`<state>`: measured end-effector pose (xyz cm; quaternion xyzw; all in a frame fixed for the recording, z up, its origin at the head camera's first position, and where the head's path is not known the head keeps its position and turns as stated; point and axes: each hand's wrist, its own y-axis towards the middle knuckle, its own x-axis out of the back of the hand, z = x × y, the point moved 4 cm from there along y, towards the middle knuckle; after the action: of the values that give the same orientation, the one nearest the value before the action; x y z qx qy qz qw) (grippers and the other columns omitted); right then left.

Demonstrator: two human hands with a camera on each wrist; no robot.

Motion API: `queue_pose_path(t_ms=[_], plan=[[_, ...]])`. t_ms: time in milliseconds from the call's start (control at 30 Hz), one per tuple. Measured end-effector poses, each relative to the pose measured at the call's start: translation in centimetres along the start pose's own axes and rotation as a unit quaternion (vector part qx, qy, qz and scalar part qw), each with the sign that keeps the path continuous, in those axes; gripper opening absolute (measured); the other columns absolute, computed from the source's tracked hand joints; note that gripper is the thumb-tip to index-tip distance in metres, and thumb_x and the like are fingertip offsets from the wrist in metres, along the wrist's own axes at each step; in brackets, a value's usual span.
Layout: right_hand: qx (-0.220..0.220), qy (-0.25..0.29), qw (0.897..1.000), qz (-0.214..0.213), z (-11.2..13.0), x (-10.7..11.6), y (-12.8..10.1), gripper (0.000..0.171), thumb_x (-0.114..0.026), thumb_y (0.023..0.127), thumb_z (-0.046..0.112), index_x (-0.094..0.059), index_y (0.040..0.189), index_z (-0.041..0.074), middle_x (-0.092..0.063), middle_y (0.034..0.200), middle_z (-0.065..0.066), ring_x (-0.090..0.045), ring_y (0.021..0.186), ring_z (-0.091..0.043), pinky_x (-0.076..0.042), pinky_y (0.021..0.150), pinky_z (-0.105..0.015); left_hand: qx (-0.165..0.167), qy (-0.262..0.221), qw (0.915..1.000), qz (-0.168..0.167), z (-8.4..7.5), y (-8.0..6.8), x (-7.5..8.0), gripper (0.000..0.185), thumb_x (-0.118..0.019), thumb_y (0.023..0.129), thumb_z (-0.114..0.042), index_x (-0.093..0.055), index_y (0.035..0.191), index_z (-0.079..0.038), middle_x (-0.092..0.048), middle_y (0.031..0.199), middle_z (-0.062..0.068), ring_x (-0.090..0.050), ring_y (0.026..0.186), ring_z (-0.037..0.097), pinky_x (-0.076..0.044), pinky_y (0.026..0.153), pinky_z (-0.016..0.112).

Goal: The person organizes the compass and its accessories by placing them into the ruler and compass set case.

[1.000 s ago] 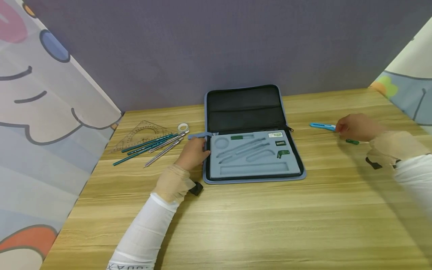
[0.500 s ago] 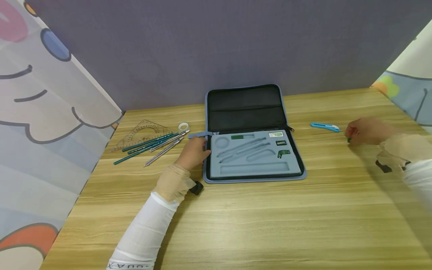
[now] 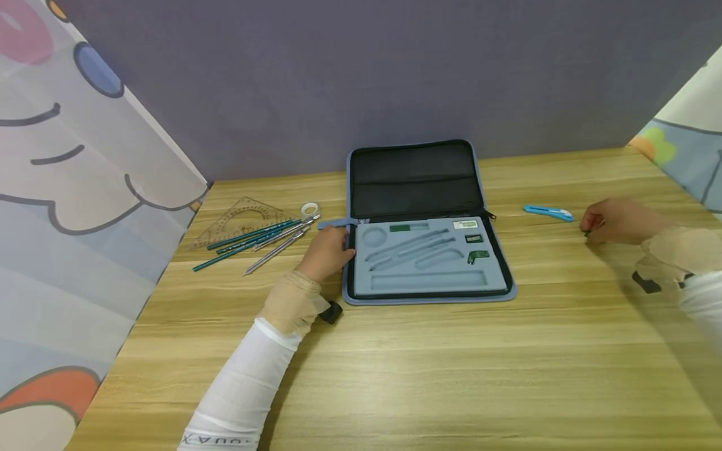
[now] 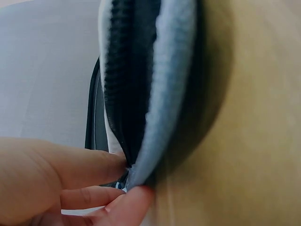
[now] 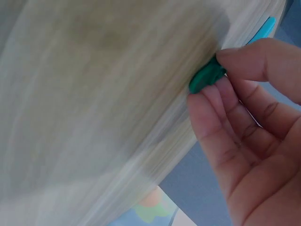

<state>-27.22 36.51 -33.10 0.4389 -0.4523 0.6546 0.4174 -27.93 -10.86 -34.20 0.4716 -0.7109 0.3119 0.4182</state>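
Note:
An unzipped blue-edged zip case [image 3: 414,172] lies spread on the table, its black lid laid back. My left hand [image 3: 323,255] is at the case's left side; in the left wrist view its thumb and fingers pinch the fabric edge [image 4: 170,70] by the zip. Over at the right, my right hand [image 3: 620,220] holds a small green piece [image 5: 207,75] between thumb and fingertips, low over the wood. What kind of piece it is I cannot tell. A light-blue utility knife [image 3: 548,213] rests just left of that hand.
The case's grey foam insert [image 3: 496,275] bears an eraser [image 3: 465,224], a sharpener [image 3: 474,238] and other small green pieces. Left of it lie teal pencils [image 3: 248,241], a metal compass [image 3: 276,254], a clear set square [image 3: 239,219] and a white tape roll [image 3: 303,210]. A grey panel [image 3: 282,94] stands behind.
My right hand has moved right, away from the utility knife, and has taken the small green piece from the table. The left hand stays at the case's edge.

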Motion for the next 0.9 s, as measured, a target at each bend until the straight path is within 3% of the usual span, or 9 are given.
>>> queue_pose_path(t_ms=[300,900], plan=[[0.03,-0.006,1.0,-0.008,1.7,0.2,0.6,0.013,-0.073,0.075,0.006,-0.061,0.082,0.005,-0.066,0.082,-0.002,-0.059,0.075,-0.014,-0.047,0.066,-0.028,0.006,0.007,1.0,0.0,0.1,-0.1,0.1,0.016,-0.064,0.089,-0.011,-0.062,0.094,0.004,-0.055,0.059,0.008,-0.057,0.041,0.013,-0.048,0.055,0.026],[0.135,-0.001,0.99,-0.026,10.8,1.1,3.3,0.012,-0.066,0.073,-0.004,-0.061,0.079,0.005,-0.062,0.078,0.0,-0.059,0.072,-0.015,-0.049,0.065,-0.032,0.009,0.01,0.9999,-0.002,0.1,0.0,-0.1,0.015,-0.064,0.089,-0.012,-0.062,0.091,0.002,-0.056,0.061,0.008,-0.057,0.042,0.013,-0.048,0.058,0.027]])
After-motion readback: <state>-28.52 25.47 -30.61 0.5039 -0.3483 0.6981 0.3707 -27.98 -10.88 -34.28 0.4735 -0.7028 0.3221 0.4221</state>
